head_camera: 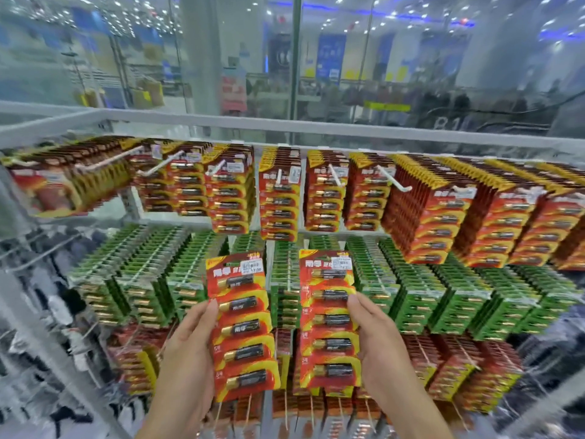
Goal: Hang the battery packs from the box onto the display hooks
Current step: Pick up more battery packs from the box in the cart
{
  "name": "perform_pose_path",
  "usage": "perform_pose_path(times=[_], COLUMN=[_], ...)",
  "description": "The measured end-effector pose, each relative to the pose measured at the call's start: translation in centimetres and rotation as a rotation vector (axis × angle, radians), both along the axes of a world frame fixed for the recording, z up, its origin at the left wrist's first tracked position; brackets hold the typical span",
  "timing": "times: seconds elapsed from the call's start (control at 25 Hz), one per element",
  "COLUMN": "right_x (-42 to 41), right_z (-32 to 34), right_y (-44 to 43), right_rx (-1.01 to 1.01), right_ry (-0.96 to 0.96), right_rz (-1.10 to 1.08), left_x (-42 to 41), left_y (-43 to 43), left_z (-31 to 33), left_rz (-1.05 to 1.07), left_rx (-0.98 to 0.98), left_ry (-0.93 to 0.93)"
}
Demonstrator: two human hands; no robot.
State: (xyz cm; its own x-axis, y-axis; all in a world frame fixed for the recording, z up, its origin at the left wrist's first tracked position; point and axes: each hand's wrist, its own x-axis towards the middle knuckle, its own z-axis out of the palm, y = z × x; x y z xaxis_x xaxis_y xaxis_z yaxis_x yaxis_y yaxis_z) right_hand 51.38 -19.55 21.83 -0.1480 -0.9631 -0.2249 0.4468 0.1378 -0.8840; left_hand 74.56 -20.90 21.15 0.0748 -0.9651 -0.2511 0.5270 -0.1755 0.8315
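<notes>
Shop rack of hooks crowded with battery packs.
Left hand fingers grip the left red strip, right hand fingers the right red strip, before the green packs.

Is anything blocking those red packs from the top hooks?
Nothing visible. Left hand and right hand hold the red packs in open air before the green packs; the hook tips above stick out bare.

two red battery strips upright, side by side before seemingly full hooks.
</notes>
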Motion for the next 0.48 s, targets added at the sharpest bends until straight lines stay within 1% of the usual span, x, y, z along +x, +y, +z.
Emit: perform_pose_path(times=[0.16,0.28,0.4,0.48], right_x=[-2.2,-5.4,-8.8,-10.5], right_z=[1.0,2.0,3.1,4.5], right_y=[-1.2,-2.1,-3.1,-3.6], right_rx=[-0.024,-0.051,-0.127,-0.171], right_ry=[-0.002,-0.025,-0.012,-0.020], right_rz=[-0.042,-0.099,-0.154,-0.153], left_x=[-2.4,-4.8,-7.1,-8.1], left_y=[-1.7,-3.1,-4.2,-4.4], left_z=[1.0,2.2,3.1,3.2], left_rz=[-0.053,-0.090,-0.073,-0.041], left_rx=[-0.001,-0.036,-0.070,-0.075], left_ry=[-0.011,-0.022,-0.025,-0.018])
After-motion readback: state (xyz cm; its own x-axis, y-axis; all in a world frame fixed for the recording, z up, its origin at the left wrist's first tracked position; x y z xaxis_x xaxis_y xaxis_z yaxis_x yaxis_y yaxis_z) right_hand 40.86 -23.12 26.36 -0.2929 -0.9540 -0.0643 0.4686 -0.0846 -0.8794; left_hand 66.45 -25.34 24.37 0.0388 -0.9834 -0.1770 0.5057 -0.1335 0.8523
